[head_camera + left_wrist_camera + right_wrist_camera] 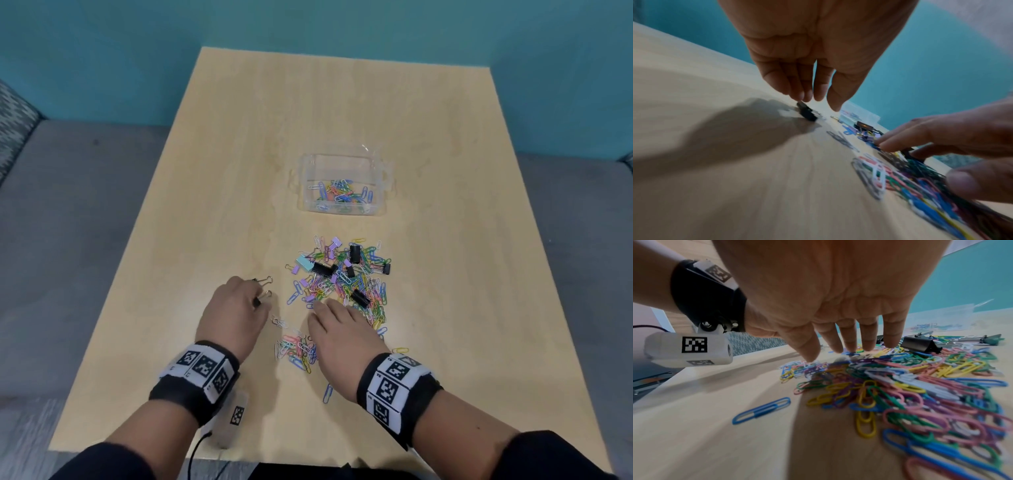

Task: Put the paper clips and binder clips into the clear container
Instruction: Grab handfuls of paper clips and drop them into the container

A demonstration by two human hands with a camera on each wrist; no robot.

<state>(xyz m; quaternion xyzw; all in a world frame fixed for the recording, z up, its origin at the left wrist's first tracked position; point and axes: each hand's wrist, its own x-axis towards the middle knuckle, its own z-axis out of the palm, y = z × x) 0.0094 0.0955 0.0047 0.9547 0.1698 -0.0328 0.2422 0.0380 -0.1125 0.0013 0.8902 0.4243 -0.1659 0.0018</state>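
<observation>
A clear container [306, 192] stands mid-table with several coloured paper clips inside; it also shows as the container [941, 316] in the right wrist view. In front of it lies a pile [342, 277] of coloured paper clips mixed with black, purple and mint binder clips. My left hand [258, 298] is left of the pile, its fingertips [801, 95] touching a black binder clip [807, 112] on the table, thumb apart. My right hand [329, 306] lies flat and spread over the pile's near edge, its fingertips [869, 347] on the clips.
A smaller heap of paper clips [297, 353] lies between my wrists, and a lone blue clip [328, 393] sits near the right wrist. The wooden table [239, 171] has bare surface left and behind the container. Grey seating and a teal wall surround it.
</observation>
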